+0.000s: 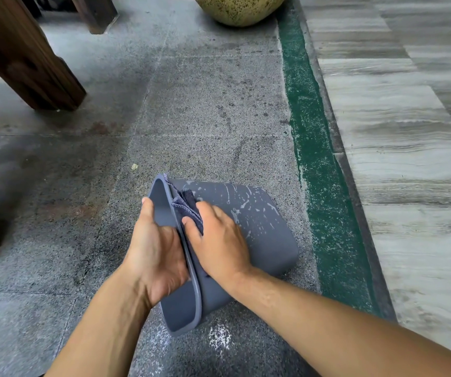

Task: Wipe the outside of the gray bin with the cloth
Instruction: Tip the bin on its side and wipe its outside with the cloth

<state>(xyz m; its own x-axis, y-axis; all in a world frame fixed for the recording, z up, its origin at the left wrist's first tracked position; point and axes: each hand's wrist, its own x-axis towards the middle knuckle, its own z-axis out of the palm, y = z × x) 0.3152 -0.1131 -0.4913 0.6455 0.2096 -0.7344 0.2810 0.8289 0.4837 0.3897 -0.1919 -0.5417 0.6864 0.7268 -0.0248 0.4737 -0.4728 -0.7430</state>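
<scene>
The gray bin (257, 229) lies on its side on the floor (191, 110) in the lower middle of the frame, its open mouth turned toward the left and its base toward the right. The left hand (155, 248) clamps the rim, fingers curled inside the mouth and thumb up along the edge, which keeps the bin from rolling. The right hand (219, 238) lies flat on the upturned wall just beside the rim, pressing the dark blue cloth (189, 205) down beneath its fingers; only a folded, stitched corner of the cloth shows above them.

To do this step well, I would judge that the strokes should run from the rim toward the base, across the pale streaks and flecks that spot the wall to the right of the hand. Firm, even pressure with the palm should lift them, and the left hand can turn the bin a little between passes so that the underside gets reached too.

The bin looks like smooth, matte plastic with rounded corners and a thin rolled lip. The cloth seems soft and napped, like microfibre. The floor is rough, speckled stone, with a white powdery patch just below the bin.
</scene>
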